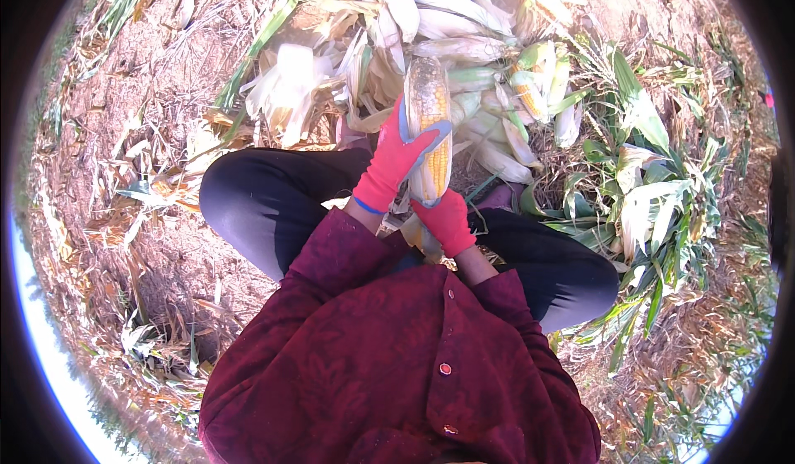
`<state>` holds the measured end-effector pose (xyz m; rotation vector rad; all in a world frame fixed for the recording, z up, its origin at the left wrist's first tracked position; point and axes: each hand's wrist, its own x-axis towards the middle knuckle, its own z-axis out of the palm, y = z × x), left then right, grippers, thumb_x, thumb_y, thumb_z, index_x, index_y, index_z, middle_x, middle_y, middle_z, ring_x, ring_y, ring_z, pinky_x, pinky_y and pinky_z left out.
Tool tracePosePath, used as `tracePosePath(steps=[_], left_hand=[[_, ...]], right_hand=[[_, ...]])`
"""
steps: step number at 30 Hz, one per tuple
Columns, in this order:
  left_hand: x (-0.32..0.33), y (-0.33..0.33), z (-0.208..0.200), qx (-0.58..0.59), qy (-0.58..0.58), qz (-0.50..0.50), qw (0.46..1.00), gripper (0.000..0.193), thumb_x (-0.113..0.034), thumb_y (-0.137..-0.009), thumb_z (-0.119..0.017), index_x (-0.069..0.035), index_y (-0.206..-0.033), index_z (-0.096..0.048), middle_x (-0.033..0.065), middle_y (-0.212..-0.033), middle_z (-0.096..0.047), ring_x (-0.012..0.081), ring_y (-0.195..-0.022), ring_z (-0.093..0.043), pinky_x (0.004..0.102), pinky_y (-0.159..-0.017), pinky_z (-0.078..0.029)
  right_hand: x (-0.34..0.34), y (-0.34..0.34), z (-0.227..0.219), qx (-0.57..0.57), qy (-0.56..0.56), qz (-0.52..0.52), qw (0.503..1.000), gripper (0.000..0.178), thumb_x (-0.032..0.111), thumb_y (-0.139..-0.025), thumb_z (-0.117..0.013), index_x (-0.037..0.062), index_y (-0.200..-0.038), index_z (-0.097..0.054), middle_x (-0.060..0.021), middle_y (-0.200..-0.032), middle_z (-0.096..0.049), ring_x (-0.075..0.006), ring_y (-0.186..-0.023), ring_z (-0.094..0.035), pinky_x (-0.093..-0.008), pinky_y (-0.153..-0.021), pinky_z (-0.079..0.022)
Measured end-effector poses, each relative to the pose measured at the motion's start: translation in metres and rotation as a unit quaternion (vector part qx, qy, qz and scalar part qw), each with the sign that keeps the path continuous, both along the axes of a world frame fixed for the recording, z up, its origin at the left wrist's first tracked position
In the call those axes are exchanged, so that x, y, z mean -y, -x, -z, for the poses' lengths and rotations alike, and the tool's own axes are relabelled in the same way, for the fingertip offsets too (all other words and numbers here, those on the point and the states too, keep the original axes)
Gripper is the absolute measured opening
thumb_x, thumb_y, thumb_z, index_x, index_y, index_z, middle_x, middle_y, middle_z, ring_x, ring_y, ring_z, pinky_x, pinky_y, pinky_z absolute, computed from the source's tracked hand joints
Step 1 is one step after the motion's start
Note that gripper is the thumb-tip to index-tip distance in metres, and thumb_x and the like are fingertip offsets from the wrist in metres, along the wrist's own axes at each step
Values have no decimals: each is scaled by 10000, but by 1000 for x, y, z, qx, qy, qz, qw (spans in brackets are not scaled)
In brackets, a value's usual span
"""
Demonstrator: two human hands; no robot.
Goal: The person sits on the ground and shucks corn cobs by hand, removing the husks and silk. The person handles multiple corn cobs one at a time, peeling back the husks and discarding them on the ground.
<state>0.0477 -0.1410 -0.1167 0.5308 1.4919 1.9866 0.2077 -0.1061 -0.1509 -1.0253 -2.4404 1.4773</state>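
Note:
An ear of corn, stripped to its kernels, stands lengthwise in front of me; its lower part is yellow and its far end looks greyish and discoloured. My left hand, in a red glove with a grey-blue palm, wraps around the middle with the thumb across the kernels. At the ear's near end my right hand, in a red glove, is closed around the base; its fingertips are hidden. A pale strip of husk hangs just below that hand.
Beyond my bent legs lies a pile of corn ears in pale husks, one partly bared ear among them. Loose dry husks are heaped to its left. Green stalks and leaves lie at right, over straw-littered soil.

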Motion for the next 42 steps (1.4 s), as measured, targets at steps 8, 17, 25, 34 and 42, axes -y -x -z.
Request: tracePosePath(steps=[8,17,25,34,42], left_hand=[[-6,-3,-5,-59,14,-13,998,489,-119,-876,-611,-8,-1319,-435,89,-1186,-578,150,-1060,-544,290,-909,-438],[-5,-6,15,-184,124,-112,969,395,-291,-988,-429,12,-1220,-534,100,-1059,-639,143,-942,-577,304,-835,-460],[-3,-7,2,-134,102,-132,977,272,-155,-923,-502,22,-1110,-589,145,-952,-665,212,-903,-625,320,-812,-470],[-14,-17,-46,247,-92,-22,964,270,-227,-952,-513,6,-1060,-597,51,-951,-639,127,-857,-597,268,-783,-468],[-52,-3,-133,301,-189,102,929,383,-288,-991,-380,24,-1125,-558,95,-899,-614,196,-767,-596,334,-698,-504]], right_hand=[[-1,2,-7,34,2,6,999,427,300,-712,-729,62,-1056,-639,-156,-960,-679,-309,-898,-655,-385,-764,-521],[-1,2,0,2,9,23,1000,414,318,-715,-732,54,-1025,-655,-165,-930,-682,-310,-882,-661,-396,-740,-522],[1,-4,18,-29,42,14,999,403,296,-716,-747,35,-1011,-662,-173,-905,-686,-306,-853,-674,-386,-715,-531],[-23,0,4,-106,160,-79,978,584,254,-797,-715,72,-1301,-485,-116,-1298,-536,-227,-1189,-516,-350,-990,-406],[-94,32,-39,-29,-45,-71,996,512,419,-899,-545,69,-1268,-492,-116,-1245,-522,-247,-1140,-479,-354,-970,-376]])
